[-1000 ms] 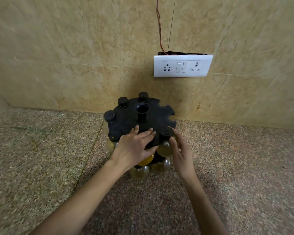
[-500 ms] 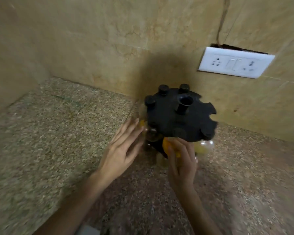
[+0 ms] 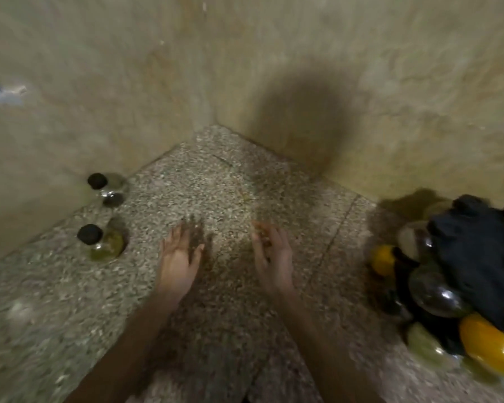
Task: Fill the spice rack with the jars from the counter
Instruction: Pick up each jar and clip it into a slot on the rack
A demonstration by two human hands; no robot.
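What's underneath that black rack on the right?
Round jars sit under the rack, some orange-yellow, others pale or dark. Its base and far-side jars are covered.

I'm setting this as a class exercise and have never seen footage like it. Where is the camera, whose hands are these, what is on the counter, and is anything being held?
There is no machine here. A person wears a wide-angle camera on the head, so you look forward and down along their own bare arms. The picture is blurred. The left hand and right hand reach out over the speckled stone counter, fingers relaxed, holding nothing. On the left stand two loose black-capped jars: a near jar with yellowish contents and a far jar. At the right edge is the black spice rack, which carries several round jars, among them an orange jar.
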